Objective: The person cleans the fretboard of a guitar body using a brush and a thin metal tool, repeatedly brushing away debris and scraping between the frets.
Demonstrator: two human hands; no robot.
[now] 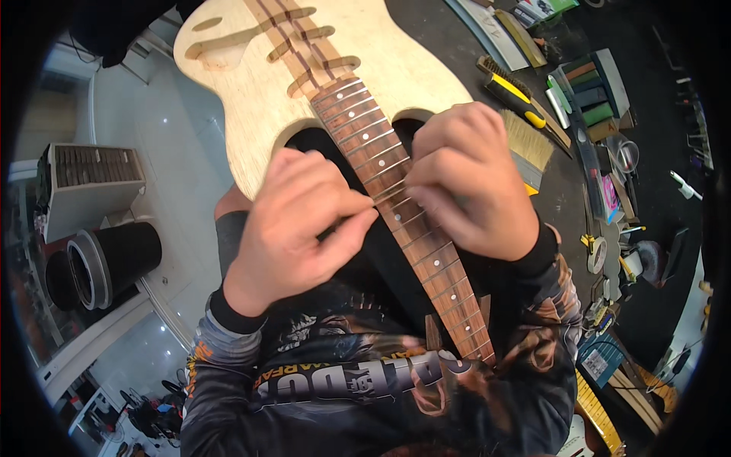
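Two bare hands, one electric guitar body, one fretted neck.

Guitar body [263, 91]: pale wood, with a striped centre band and several routed slots; lies at the top of the view, its right part overlapping the dark bench [428, 30].

Neck [423, 247]: brown fingerboard, metal frets, pale dot inlays; runs diagonally from the body's cutaways toward the lower right, over the person's lap.

Left hand [293, 221]: at the neck's left edge; thumb and forefinger tips close together. Cannot tell whether they clamp anything.

Right hand [476, 183]: slightly blurred, at the opposite edge, fingers curled over the frets. Grip partly hidden; cannot tell whether it is clamped on anything.

Bench items, right: one yellow-and-black handled tool [515, 95]; one roll of tape [597, 255], farther down.

Lower right corner: one second guitar neck [598, 415], yellowish, with dark dots.

Floor side, left: one black bin [129, 255] with a grey rim, tipped on its side; one pale box [103, 202] with a dark slatted top, just beyond it.
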